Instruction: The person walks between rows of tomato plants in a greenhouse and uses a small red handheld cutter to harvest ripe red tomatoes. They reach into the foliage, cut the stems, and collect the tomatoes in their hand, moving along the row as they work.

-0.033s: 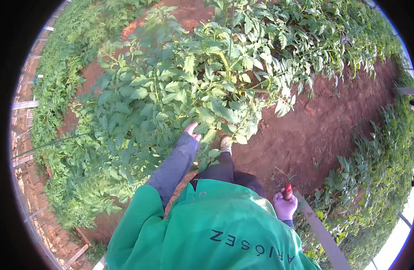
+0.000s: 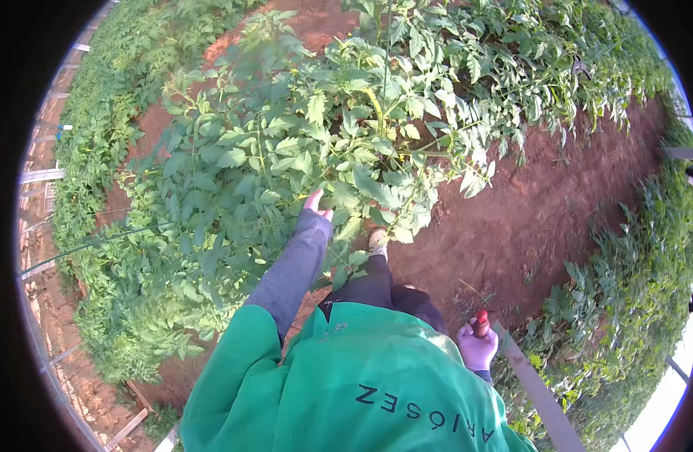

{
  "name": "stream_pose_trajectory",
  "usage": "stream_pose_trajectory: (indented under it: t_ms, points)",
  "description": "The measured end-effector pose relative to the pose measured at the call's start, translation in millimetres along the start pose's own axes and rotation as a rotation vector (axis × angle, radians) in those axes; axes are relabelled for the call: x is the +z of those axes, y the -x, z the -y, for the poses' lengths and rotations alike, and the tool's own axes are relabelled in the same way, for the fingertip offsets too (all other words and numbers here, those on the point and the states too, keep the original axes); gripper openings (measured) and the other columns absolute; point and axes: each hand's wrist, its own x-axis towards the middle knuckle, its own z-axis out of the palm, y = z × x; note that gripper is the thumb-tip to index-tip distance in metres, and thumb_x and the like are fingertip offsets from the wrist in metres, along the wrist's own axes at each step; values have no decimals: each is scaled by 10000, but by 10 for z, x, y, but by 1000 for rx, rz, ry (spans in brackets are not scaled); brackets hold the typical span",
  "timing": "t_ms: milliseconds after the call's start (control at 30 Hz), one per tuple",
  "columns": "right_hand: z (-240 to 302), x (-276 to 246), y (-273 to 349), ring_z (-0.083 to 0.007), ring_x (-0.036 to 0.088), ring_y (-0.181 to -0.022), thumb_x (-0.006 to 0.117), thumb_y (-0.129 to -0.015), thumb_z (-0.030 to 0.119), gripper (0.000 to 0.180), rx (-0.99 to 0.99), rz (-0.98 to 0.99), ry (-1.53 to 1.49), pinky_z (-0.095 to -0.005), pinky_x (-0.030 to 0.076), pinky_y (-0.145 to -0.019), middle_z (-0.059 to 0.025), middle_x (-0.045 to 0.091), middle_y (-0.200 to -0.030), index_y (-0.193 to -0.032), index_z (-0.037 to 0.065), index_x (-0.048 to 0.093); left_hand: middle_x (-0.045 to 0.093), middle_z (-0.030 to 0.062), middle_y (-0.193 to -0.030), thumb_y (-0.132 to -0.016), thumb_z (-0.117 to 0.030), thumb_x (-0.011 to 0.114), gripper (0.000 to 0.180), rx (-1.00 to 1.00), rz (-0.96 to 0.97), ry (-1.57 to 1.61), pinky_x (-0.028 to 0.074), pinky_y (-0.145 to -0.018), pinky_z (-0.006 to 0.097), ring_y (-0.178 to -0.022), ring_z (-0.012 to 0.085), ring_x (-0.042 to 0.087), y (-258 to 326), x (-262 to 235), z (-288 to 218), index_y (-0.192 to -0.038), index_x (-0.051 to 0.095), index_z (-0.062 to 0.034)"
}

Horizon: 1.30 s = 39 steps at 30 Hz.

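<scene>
Head view: the person's left hand (image 2: 315,205), just off centre toward 10 o'clock, is in among the leafy green plant (image 2: 286,151), fingers partly hidden, so I can't tell if it's gripping. Right hand (image 2: 477,350), around 4:30, is curled round a rounded, red-tipped handle-like thing (image 2: 481,324). Since the earlier frame, lefty's slid slightly toward 11; righty's basically stayed put.

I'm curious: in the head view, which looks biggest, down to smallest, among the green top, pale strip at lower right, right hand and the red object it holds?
1. Green top; nearness may enlarge it
2. Pale strip
3. Right hand
4. Red object
</scene>
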Motion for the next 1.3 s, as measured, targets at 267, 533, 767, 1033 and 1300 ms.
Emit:
stream_pose_trajectory:
  t_ms: [267, 533, 767, 1033, 1300]
  points:
    - [599, 231, 202, -199, 476, -739, 562, -705, 241, 397, -81, -57, 131, -363, 420, -768, -80, 547, -936, -1032, 24, 509, 557, 101, -1081, -768, 39, 584, 628, -38, -27, -245, 484, -663, 228, -714, 122, 558, -770, 992, -770, -1327, 375, -157]
    - [939, 547, -84, -190, 471, -735, 538, -723, 217, 371, -60, 37, 157, -349, 414, -764, -83, 535, -934, -1026, 8, 501, 560, 97, -1058, -766, 39, 585, 631, -5, 214, -379, 483, -666, 229, -711, 119, 556, -35, 1688, -1090, -1327, 376, -159]
    - [862, 551, -256, -192, 465, -744, 525, -728, 252, 405, 6, -6, 150, -356, 407, -772, -94, 531, -941, -1035, -10, 493, 562, 93, -1038, -765, 39, 587, 632, 65, 230, -234, 483, -668, 229, -709, 117, 555, -197, 1701, -934, -1327, 378, -160]
    - [622, 498, -463, -185, 455, -758, 500, -738, 270, 363, 24, -179, 208, -352, 387, -765, -86, 536, -940, -1025, 48, 515, 564, 90, -1015, -763, 39, 589, 635, -61, -193, 62, 483, -670, 230, -706, 114, 553, -1425, 60, -242, -1328, 379, -161]
    - [-16, 1357, -811, -233, 507, -797, 549, -702, 231, 365, 293, 109, 372, -390, 434, -754, -109, 544, -902, -1012, 39, 536, 567, 86, -993, -762, 38, 590, 637, -221, -15, 97, 482, -673, 230, -704, 111, 551, -1916, -435, -84, -1328, 380, -163]
